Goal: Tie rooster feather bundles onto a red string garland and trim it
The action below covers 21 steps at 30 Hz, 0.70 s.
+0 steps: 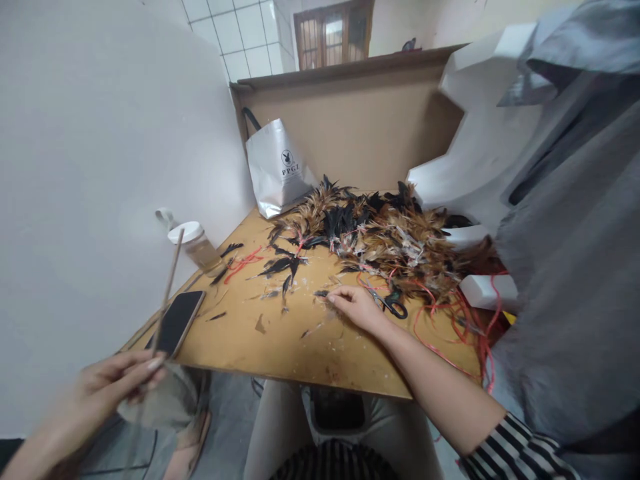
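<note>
Your left hand [117, 381] is raised at the near left, blurred, thumb and fingers [137, 379] pinched together, its wrist [63, 413] trailing to the near left corner. Your bare right forearm [440, 383] slants in from the near right; your right hand [357, 307] lies palm down, fingertips [336, 298] bunched. Your thighs [274, 427] sit parted.

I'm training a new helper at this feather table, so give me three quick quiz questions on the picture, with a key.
1. The left hand holds: (a) a red cord; (b) a thin stick; (c) a bottle.
2. True or false: the jar near the phone has a white lid.
3. What, with dark finger loops, lies just beside the right hand?
Key: 1 b; 2 true; 3 scissors.
</note>
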### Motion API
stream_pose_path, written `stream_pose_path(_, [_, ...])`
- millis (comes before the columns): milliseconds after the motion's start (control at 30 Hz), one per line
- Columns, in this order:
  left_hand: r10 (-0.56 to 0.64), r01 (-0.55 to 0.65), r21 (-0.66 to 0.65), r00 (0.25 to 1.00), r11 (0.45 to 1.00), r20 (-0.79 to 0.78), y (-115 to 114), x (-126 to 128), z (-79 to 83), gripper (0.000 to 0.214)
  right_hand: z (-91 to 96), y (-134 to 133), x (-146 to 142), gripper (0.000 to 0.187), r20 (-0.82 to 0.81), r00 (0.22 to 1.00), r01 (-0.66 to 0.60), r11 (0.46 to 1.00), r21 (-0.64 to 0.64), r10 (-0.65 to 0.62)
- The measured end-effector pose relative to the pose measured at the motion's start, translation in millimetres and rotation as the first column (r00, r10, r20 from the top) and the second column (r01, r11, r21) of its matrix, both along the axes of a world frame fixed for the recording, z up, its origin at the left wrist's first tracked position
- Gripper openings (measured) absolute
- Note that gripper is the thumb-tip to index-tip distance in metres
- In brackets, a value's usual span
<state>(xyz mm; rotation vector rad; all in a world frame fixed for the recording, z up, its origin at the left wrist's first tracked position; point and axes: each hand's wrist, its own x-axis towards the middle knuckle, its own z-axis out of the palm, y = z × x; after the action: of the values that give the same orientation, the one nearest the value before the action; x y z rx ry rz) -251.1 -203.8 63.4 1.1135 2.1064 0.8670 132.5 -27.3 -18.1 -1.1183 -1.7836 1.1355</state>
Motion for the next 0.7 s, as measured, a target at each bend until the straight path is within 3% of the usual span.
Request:
stream_pose_path(67, [-0.165,0.143,0.120,0.966,0.982,0.197,26.7,52.8,-0.3,0.028,1.2,-0.2,-2.3,0.027,-0.119,0.993,-0.039,0.987,-0.154,0.021])
stream_pose_path(167, [-0.331,0.242,0.245,0.830,0.939,0.449,85.3,119.7,-7.2,0.024,3.2,-0.8,-2.9,0.031,-0.289,0.953,-0.179,0.932,-0.316,0.085])
stream_pose_path(233, [-0.380,0.252,0.289,0.710,0.923,0.593,128.9,154.0,-16.8,0.022,3.5,-1.0,-0.5,0.034,-0.371,0.916,-0.295,0.884,-0.362,0.154])
stream_pose_path(333, [-0.387,0.149,0.367,0.534,0.918,0.751,186.3,191.2,-34.0,0.013,2.1,0.3,5.4,0.037,-0.446,0.878,-0.378,0.826,-0.418,0.175])
stream_pose_path(400, [-0.387,0.110,0.379,0.442,0.919,0.809,213.6,206.7,-44.9,0.009,0.6,2.2,9.0,0.038,-0.474,0.867,-0.390,0.802,-0.453,0.154])
stream_pose_path(500, [-0.382,0.066,0.385,0.357,0.921,0.852,235.4,215.0,-58.8,0.009,-0.9,4.8,11.0,0.039,-0.497,0.855,-0.410,0.778,-0.475,0.148])
stream_pose_path(700, [-0.433,0.046,0.437,0.263,0.898,0.862,236.2,195.2,-74.3,0.015,-2.2,4.6,5.3,0.034,-0.432,0.894,-0.347,0.798,-0.493,0.121])
